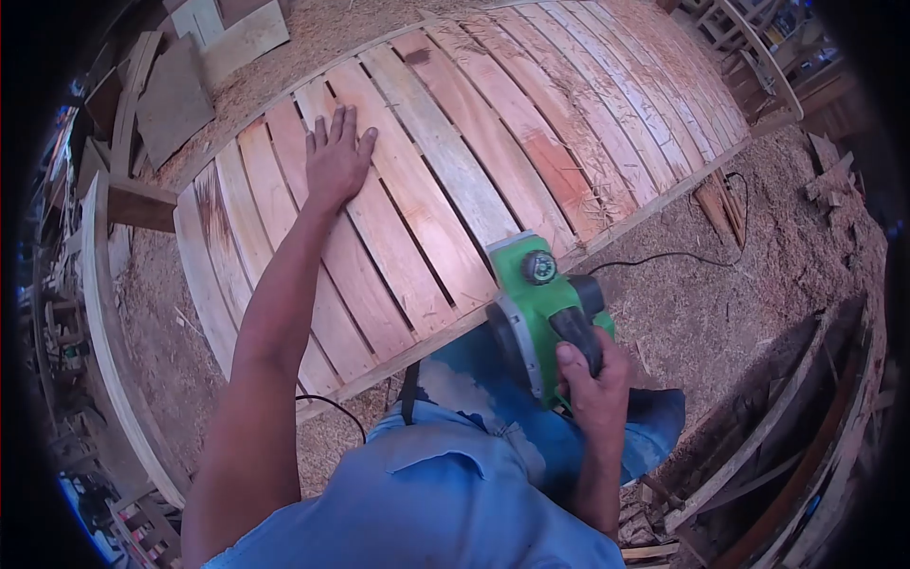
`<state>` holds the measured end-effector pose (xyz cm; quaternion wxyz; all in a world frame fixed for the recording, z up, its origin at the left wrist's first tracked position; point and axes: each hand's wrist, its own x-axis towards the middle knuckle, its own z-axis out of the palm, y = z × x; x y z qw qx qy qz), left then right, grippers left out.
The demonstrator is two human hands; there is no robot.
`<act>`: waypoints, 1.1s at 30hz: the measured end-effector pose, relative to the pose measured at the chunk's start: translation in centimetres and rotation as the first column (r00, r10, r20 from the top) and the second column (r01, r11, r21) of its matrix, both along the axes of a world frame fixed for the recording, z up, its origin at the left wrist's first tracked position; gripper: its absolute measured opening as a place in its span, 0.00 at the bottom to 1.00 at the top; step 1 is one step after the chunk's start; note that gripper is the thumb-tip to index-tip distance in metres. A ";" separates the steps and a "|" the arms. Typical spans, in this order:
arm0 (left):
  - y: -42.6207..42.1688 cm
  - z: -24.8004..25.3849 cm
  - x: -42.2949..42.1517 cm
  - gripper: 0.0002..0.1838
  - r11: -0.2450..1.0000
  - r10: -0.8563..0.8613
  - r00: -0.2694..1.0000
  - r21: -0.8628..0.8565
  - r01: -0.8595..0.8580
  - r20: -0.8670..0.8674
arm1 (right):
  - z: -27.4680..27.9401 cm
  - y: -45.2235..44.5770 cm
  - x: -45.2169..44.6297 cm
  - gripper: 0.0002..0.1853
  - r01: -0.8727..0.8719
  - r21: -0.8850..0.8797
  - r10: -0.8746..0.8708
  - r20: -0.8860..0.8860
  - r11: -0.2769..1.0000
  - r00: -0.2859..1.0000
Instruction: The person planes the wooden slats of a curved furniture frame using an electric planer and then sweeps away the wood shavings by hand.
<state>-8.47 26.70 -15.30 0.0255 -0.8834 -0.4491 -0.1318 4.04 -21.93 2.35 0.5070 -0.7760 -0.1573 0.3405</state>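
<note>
1. Head view: my right grip (594,373) is closed round the black rear handle (574,339) of a green electric hand planer (542,308), thumb on the near side.
2. Planer sits right of my middle, nose over the slatted wood panel's (445,171) near edge, body mostly beyond that edge. Can't tell if the nose touches the wood.
3. Ribbed dark knob (540,267) on top, toward the nose.
4. My left grip (338,166) is open, palm down on the pale slats, fingers a bit spread and pointing away from me; holding nothing.
5. Panel runs from lower left to upper right, dark gaps between slats. Curly shavings (592,142) thickest on its right half; one reddish slat (556,171) there too.
6. Black cord (664,254) lies right of the panel on the sawdust-covered floor (682,303).
7. Loose boards (175,104) beyond the panel, upper left.
</note>
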 end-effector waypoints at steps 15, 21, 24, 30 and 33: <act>5.9 1.0 -9.3 0.37 0.997 0.067 0.994 -0.039 -0.070 -0.082 | 0.8 1.0 -7.5 0.19 -0.041 -0.100 0.047 0.051 0.994 0.998; 6.9 0.4 -10.8 0.39 0.984 0.178 0.983 -0.031 -0.177 0.044 | -0.3 1.0 -9.2 0.18 -0.016 -0.061 0.018 0.029 0.998 0.999; 7.0 0.0 -10.8 0.41 0.961 0.278 0.958 -0.008 -0.278 0.071 | -0.8 1.1 -10.1 0.17 -0.008 -0.010 0.008 0.035 1.000 0.999; 7.6 -0.7 -11.2 0.43 0.952 0.305 0.949 -0.023 -0.305 0.078 | -1.3 1.4 -11.4 0.18 -0.066 -0.018 0.067 0.062 0.998 0.996; 7.5 -0.6 -11.4 0.42 0.959 0.283 0.958 -0.020 -0.282 0.038 | -0.3 1.7 -11.9 0.18 -0.021 -0.068 0.022 0.006 0.997 1.000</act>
